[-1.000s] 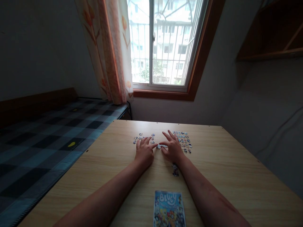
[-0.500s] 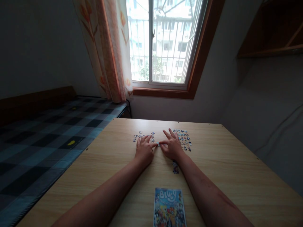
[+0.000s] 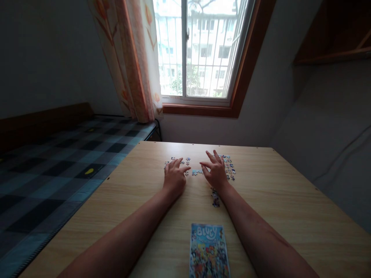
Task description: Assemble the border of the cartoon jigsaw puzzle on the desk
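Note:
My left hand [image 3: 175,176] is open over the table, fingers apart, beside the loose puzzle pieces [image 3: 188,159] on the left and partly covering them. Between my hands lies a short joined strip of light blue puzzle pieces [image 3: 197,172]. My right hand [image 3: 215,172] is open too, its fingers spread just right of that strip and hiding its right end. Behind and right of it, more loose puzzle pieces [image 3: 230,166] lie in rows. A darker joined puzzle section [image 3: 215,197] sits nearer me, beside my right wrist.
A Bluey picture card or box [image 3: 209,249] lies at the near side of the wooden table [image 3: 139,227]. Left of the table stands a bed with a checked cover [image 3: 78,162]. A curtain [image 3: 136,65] and barred window [image 3: 208,54] are beyond.
Both hands have drawn apart from the light blue strip, where their fingertips met. More of the strip now shows. The view has tilted slightly down.

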The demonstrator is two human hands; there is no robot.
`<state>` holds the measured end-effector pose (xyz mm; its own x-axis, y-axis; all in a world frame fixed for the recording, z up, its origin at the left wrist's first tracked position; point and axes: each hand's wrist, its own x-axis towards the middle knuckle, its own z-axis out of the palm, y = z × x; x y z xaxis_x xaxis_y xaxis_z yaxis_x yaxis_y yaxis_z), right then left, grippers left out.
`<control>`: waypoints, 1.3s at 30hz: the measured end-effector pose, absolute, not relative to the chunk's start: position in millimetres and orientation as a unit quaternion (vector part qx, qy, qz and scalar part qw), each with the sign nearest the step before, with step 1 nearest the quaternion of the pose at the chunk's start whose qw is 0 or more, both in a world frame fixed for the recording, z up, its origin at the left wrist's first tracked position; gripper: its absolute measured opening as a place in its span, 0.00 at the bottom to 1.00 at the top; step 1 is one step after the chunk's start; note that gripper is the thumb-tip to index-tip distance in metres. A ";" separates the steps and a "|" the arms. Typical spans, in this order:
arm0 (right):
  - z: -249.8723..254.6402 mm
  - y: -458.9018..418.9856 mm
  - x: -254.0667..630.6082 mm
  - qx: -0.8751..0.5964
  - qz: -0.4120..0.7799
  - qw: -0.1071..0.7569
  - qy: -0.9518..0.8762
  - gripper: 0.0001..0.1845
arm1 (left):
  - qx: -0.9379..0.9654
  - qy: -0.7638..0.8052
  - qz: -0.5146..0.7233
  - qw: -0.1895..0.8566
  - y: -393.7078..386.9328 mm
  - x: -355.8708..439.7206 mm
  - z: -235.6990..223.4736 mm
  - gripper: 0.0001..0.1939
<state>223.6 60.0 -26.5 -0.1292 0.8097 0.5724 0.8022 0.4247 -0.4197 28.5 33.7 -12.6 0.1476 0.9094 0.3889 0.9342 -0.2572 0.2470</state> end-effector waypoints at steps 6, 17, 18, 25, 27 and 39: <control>-28.4 62.0 231.7 -0.576 0.006 0.427 -0.697 0.14 | -0.731 -0.624 -0.276 0.021 35.3 28.6 -9.8 0.23; -25.6 54.4 224.0 -0.541 -0.004 0.311 -0.781 0.12 | -0.760 -0.602 -0.244 0.013 39.6 32.1 -20.3 0.18; -25.7 53.9 223.1 -0.541 -0.004 0.301 -0.785 0.12 | -0.761 -0.602 -0.242 0.013 39.6 32.3 -20.4 0.17; -27.1 54.2 220.8 -0.549 0.016 0.252 -0.796 0.13 | -0.768 -0.595 -0.236 0.006 39.3 33.2 -18.9 0.16; -26.3 53.9 219.7 -0.550 0.020 0.244 -0.798 0.13 | -0.772 -0.590 -0.236 0.004 39.0 32.7 -18.2 0.17; -27.8 56.6 214.9 -0.545 0.026 0.245 -0.802 0.15 | -0.777 -0.581 -0.241 0.019 38.2 27.8 -19.2 0.18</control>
